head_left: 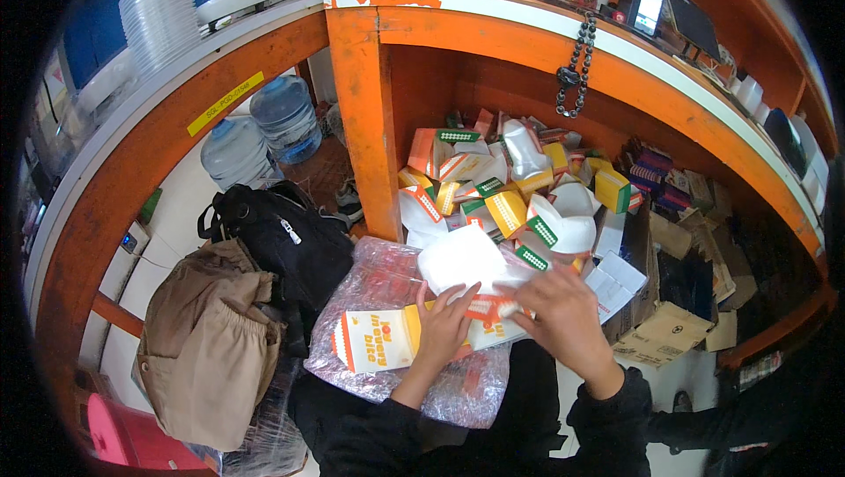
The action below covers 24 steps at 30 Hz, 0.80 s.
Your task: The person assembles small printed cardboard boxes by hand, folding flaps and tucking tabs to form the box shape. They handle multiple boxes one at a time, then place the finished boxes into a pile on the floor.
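Note:
An orange, white and yellow printed paper food carton (378,342), partly folded, rests over my lap on a bundle in clear plastic wrap (475,398). My left hand (443,326) grips its middle, fingers bent over the carton. At its right end, my right hand (568,317) is closed, fingertips on an orange and white flap; motion blurs it a little and the palm hides part of the carton. Just beyond the fingers shows a plain white panel (462,257); whether it belongs to the same carton I cannot tell. Past it lies a heap of folded cartons (506,211).
An orange counter (361,107) with a post stands in front of me; black beads (574,77) hang from its edge. Left are a black backpack (286,235), brown cloth (207,345), water jugs (286,116) and a pink bin (132,437). Cardboard boxes (664,332) stand right.

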Each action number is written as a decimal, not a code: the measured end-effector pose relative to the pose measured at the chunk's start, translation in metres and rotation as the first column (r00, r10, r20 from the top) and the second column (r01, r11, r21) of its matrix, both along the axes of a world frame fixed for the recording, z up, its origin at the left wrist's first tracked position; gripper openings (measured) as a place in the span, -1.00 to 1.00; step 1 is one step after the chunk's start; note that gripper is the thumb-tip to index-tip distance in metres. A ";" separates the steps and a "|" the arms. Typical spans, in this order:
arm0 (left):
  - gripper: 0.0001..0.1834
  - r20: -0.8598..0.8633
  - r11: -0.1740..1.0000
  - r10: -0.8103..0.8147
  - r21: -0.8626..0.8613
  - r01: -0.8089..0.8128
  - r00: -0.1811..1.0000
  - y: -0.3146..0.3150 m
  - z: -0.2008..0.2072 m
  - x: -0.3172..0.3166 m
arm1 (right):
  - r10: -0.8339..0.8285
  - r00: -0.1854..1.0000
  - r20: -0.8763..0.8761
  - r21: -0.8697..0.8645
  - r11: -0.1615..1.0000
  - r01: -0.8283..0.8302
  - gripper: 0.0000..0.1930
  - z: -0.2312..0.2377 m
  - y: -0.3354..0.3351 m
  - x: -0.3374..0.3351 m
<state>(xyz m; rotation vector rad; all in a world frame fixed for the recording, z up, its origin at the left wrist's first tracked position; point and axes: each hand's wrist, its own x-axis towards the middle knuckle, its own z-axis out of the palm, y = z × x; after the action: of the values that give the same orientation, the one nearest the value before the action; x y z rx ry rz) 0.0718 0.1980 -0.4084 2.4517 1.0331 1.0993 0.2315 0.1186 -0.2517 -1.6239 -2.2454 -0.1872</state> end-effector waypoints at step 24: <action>-0.57 0.828 0.623 0.560 -0.439 0.647 0.022 0.013 -0.023 -0.031 | -0.160 -0.351 -0.923 -0.043 0.947 -0.318 -0.34 -0.192 0.063 -0.020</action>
<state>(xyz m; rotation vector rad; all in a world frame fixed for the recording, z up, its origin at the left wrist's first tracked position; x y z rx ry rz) 0.0408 0.2106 -0.4314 0.3855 0.5394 1.4380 0.2119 0.1817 -0.4438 -0.7666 -0.7669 1.2689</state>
